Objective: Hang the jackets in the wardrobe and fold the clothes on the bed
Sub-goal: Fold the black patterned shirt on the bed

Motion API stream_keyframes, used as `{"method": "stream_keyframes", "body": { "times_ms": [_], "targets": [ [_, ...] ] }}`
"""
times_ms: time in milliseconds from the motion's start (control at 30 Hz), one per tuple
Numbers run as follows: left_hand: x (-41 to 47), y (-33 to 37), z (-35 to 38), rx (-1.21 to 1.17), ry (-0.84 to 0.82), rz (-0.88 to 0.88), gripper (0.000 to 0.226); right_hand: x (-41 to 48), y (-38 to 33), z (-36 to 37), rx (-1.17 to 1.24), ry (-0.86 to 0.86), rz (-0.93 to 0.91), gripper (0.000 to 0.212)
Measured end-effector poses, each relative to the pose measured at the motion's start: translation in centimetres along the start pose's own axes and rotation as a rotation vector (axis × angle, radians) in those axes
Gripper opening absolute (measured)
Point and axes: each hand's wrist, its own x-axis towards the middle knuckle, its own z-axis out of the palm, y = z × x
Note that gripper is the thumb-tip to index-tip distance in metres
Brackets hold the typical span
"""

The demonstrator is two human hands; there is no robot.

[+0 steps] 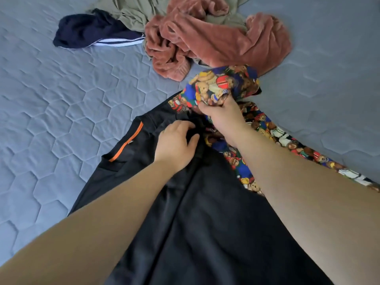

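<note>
On the bed (61,99), her left hand (175,141) rests on the black trousers (205,223), fingers (181,125) relaxed. Her right hand (223,116) has its fingers bunched around the bear-print cloth (218,85), just beside the pink fleece (205,40).

Both bare forearms reach forward. The left hand (176,142) lies palm-down on the black garment (205,223), fingers loosely bent, thumb spread. The right hand (223,116), at that garment's far edge, grips bunched bear-print fabric (220,83).
</note>
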Motion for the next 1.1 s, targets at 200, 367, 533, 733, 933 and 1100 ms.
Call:
{"method": "stream_keyframes", "body": {
  "times_ms": [200,367,533,733,933,1100],
  "targets": [
    [3.4,1.9,2.7,0.378,-0.450,-0.009,0.067,0.9,-3.8,-1.0,-0.305,0.127,-0.186,0.037],
    [5.4,1.3,-0.4,-0.092,-0.269,-0.217,0.048,-1.2,-3.7,-2.0,-0.788,0.021,-0.355,0.028],
    [4.2,-0.3,-6.8,-1.085,-0.002,-0.962,0.054,-7.1,-1.5,-1.7,-1.656,-0.315,-0.683,0.045],
    [-5.0,-3.1,-8.8,-0.777,-0.338,-1.193,0.068,-13.4,5.9,0.1,-1.431,-0.544,-0.462,0.076],
    [-9.5,-2.7,-7.7,-0.532,-0.511,-0.984,0.056,-17.4,6.5,4.4,-0.554,-0.088,0.054,0.033],
    [-12.6,-3.0,-9.4,-0.544,-0.794,-0.992,0.057,-18.9,4.2,8.1,0.102,-0.210,0.651,0.077]
  ]
}}
